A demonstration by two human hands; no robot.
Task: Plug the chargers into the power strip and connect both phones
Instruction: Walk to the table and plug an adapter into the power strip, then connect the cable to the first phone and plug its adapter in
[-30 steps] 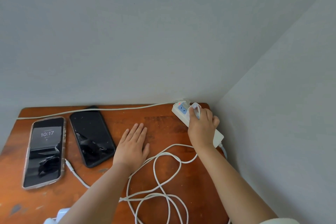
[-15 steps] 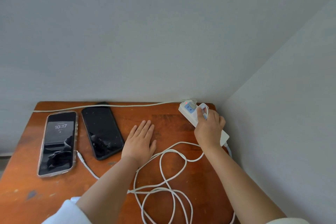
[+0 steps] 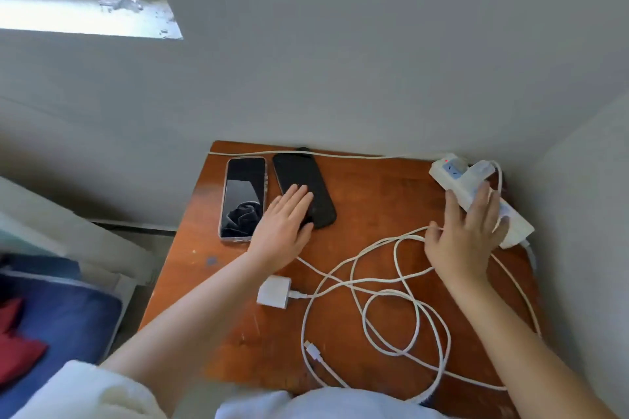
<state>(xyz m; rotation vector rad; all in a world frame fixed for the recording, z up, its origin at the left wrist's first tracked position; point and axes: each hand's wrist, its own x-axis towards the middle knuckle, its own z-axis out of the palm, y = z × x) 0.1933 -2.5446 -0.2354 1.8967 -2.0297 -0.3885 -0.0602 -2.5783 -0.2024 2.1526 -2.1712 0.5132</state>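
A white power strip (image 3: 515, 230) lies at the table's back right corner, with one white charger (image 3: 480, 168) plugged in near its far end. My right hand (image 3: 466, 238) rests open over the strip's middle, fingers spread, thumb touching the white cable (image 3: 391, 241). A second charger block (image 3: 274, 291) lies loose near the table's front, cable attached. A free cable connector (image 3: 313, 350) lies near the front edge. A clear-cased phone (image 3: 243, 201) and a black phone (image 3: 299, 173) lie side by side at the back left. My left hand (image 3: 284, 231) lies flat, fingers on the black phone's near end.
The small wooden table (image 3: 374, 190) stands in a wall corner. A thin white cord (image 3: 340, 155) runs along its back edge. Cable loops (image 3: 405, 323) cover the front right. A bed with blue fabric (image 3: 61, 320) is to the left, a window (image 3: 78, 10) above it.
My right hand left the plugged charger and drew back along the strip. My left hand slid left onto the black phone. The clear-cased phone's screen went dark. The view tilted down and left.
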